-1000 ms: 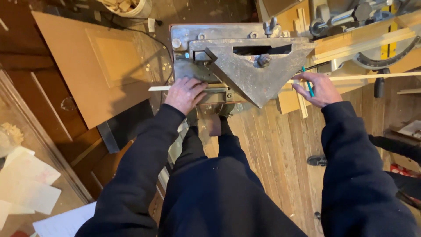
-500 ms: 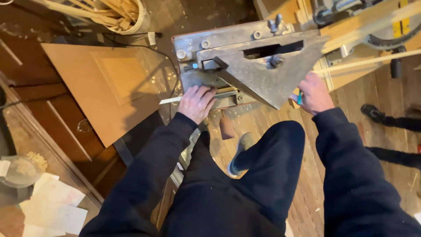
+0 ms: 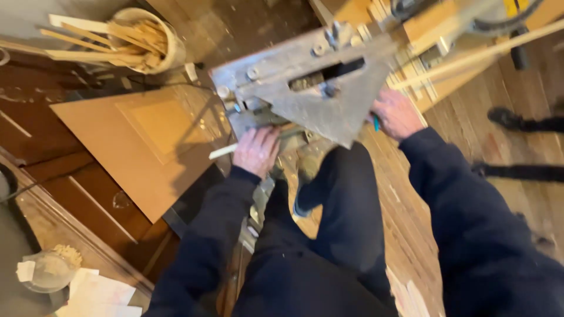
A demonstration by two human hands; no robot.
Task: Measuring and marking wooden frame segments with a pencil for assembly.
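Note:
A grey metal cutting machine [image 3: 305,88] with a triangular plate stands in front of me. A thin pale wooden strip [image 3: 222,152] runs through it from left to right, and its long right part [image 3: 470,56] sticks out over the bench. My left hand [image 3: 257,151] grips the strip at the machine's left side. At the right edge of the triangular plate, my right hand [image 3: 396,113] rests with a teal pencil [image 3: 376,123] held in its fingers. My raised leg and shoe [image 3: 302,191] are below the machine.
A brown board [image 3: 147,141] lies to the left. A pale bucket [image 3: 147,35] full of wood offcuts stands at the back left. A glass jar [image 3: 50,270] and papers [image 3: 100,290] sit at the bottom left. A dark shoe [image 3: 508,117] is on the plank floor at right.
The view has tilted and swung left. My leg has come up under the machine. Both hands keep their places on the strip and the plate.

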